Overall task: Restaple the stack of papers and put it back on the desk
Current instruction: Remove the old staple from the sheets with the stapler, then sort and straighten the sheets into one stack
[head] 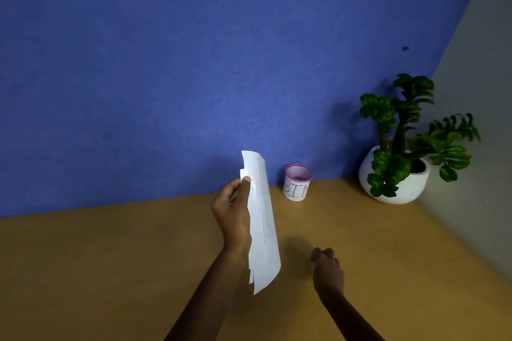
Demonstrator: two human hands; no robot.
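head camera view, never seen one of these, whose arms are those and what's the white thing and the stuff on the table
No machine here: a camera worn on a person's head looks down at their own arms. The left hand grips a stack of papers, held upright above the wooden desk. The right hand is low near the desk, fingers curled; whether it holds anything is hidden. Against the blue wall stand a pink-rimmed cup marked BIN and a potted plant.

Office cubicle: wooden desk (110, 271), blue fabric partition (194, 63), potted plant (401, 147).
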